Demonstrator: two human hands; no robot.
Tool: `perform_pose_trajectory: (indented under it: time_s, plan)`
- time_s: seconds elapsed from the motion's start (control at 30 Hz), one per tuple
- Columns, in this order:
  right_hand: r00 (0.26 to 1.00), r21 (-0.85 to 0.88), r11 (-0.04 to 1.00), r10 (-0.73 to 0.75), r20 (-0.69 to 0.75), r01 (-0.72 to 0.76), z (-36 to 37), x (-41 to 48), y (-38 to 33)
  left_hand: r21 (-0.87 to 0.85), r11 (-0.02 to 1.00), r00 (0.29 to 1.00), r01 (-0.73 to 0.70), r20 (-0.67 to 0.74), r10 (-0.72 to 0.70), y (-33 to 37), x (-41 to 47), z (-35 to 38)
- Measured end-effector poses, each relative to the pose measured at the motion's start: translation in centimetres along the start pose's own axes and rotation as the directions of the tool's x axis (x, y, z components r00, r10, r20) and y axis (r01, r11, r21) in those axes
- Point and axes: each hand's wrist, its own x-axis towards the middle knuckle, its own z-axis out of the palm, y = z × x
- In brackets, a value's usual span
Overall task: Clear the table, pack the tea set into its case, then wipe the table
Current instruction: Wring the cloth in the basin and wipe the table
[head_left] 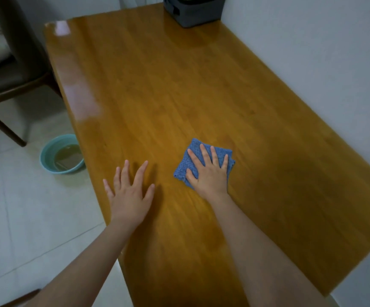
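**Wiping stage: cloth pressed flat on a cleared counter**

The wooden counter (157,85) carries only two things: a folded blue cloth (194,155) and a grey case (192,12) standing at the far end, against the white wall. No tea ware is visible outside the case, so clearing and packing appear complete; whether the case is fully closed cannot be told, since the frame cuts off its top. The step in hand is judged to be the final one, wiping.

The right hand (208,173) lies palm-down on the cloth with fingers spread and extended. It presses the cloth against the counter and does not pinch or enclose it. The cloth sits on the near half of the counter, well apart from the case. The left hand (130,196) rests just beside the cloth, on the side away from the wall, open and flat, fingers fanned, holding nothing. It appears to brace near the counter's edge. Both forearms reach forward from the bottom of the frame, roughly parallel, wrists low.

On the tiled floor, beyond the counter edge on the side of the cloth away from the wall, stands a teal basin (62,154) holding brownish liquid. A dark wooden chair (9,85) stands past it.

The next move probably calls for sliding the cloth under steady downward pressure in overlapping strokes toward the case end, then lifting or shifting the case to reach the surface beneath it.
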Motion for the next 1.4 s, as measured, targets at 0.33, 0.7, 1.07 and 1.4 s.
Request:
perform_pose_trajectory:
  time_s: [0.33, 0.7, 1.07, 1.4]
  plan:
    - [0.989, -0.012, 0.989, -0.148, 0.02, 0.148, -0.7, 1.7, 6.4, 0.102, 0.994, 0.995, 0.037, -0.098, -0.027, 5.7, 0.0, 2.5]
    - [0.989, -0.048, 0.988, -0.148, 0.008, 0.148, -1.6, 2.9, 12.7, 0.011, 0.996, 0.992, 0.088, -0.087, -0.087, 12.6, 0.3, 4.0]
    - [0.984, -0.051, 0.983, -0.175, 0.029, 0.176, -3.0, 5.2, 20.1, -0.006, 0.987, 0.987, 0.158, -0.039, -0.158, 18.5, 0.4, 6.5]
    - [0.973, -0.053, 0.972, -0.229, 0.03, 0.231, -4.9, 9.4, 31.1, -0.059, 0.974, 0.973, 0.22, -0.059, -0.224, 28.9, 2.6, 10.4]
